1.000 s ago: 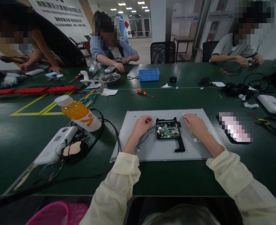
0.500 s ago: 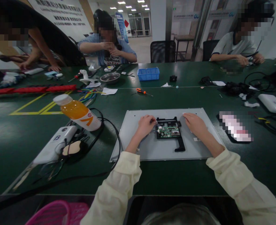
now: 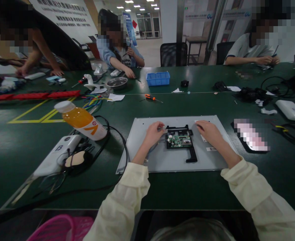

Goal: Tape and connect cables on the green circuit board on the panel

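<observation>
A grey flat panel [image 3: 137, 157] lies in front of me, bearing a green circuit board [image 3: 179, 141] in a black plastic frame [image 3: 193, 154]. At the frame's upper left corner, my left hand [image 3: 154, 134] is closed in a pinch on a small pale connector [image 3: 166, 129]. Below that hand, a grey cable [image 3: 155, 147] runs over the panel. My right hand [image 3: 209, 132] rests near the panel's upper right part, fingers pressed together. Whatever lies between its fingertips is too small to make out. A white label [image 3: 211, 149] shows beside the right wrist.
Left of the panel are an orange drink bottle [image 3: 83, 122], a white power bank [image 3: 58, 155] and black cables. A phone [image 3: 250, 135] lies on the right. Beyond the panel are an orange screwdriver [image 3: 151, 97], a blue basket [image 3: 158, 79] and a metal bowl [image 3: 117, 83]. Several people sit or lean around.
My left hand has shifted slightly left and up, and the pale connector shows more at its fingertips. My right hand stays nearly still. A person opposite has lowered one hand to the table.
</observation>
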Available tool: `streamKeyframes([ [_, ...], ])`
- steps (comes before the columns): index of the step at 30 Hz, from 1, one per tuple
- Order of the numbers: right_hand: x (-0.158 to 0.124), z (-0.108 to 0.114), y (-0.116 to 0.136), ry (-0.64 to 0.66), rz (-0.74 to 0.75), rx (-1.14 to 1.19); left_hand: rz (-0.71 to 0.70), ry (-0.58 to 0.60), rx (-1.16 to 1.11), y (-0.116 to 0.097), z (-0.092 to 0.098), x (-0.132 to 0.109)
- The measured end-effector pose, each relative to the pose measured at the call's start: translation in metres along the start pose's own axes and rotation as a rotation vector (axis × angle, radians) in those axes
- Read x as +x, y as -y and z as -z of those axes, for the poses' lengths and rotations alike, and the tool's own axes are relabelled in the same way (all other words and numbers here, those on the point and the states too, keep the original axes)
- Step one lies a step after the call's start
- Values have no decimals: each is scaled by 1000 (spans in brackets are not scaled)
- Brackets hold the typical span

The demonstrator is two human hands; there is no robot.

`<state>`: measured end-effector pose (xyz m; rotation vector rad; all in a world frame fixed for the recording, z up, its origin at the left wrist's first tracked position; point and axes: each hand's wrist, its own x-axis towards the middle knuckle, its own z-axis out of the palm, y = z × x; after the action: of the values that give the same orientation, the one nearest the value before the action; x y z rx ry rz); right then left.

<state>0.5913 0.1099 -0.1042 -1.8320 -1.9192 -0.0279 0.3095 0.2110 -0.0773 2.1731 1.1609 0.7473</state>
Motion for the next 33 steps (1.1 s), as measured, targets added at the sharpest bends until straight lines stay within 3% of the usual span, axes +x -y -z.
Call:
streamKeyframes([
  [6,3,4,-10,-5,51,64,18,-119,-64,-1,0,0],
  [11,7,12,-13,57,110,10,-148,-252,150,-28,1,-13],
  [14,9,18,-9,105,122,-83,-253,-184,322,-53,-5,-26],
  [17,10,22,-2,147,108,-209,-364,-17,428,-74,-15,-39],
  [21,11,24,5,126,89,-286,-462,166,496,-86,-26,-50],
  [28,17,26,32,-34,93,-204,-477,200,496,-78,-32,-50],
  [33,29,17,63,75,189,-186,-486,203,479,-75,-34,-48],
])
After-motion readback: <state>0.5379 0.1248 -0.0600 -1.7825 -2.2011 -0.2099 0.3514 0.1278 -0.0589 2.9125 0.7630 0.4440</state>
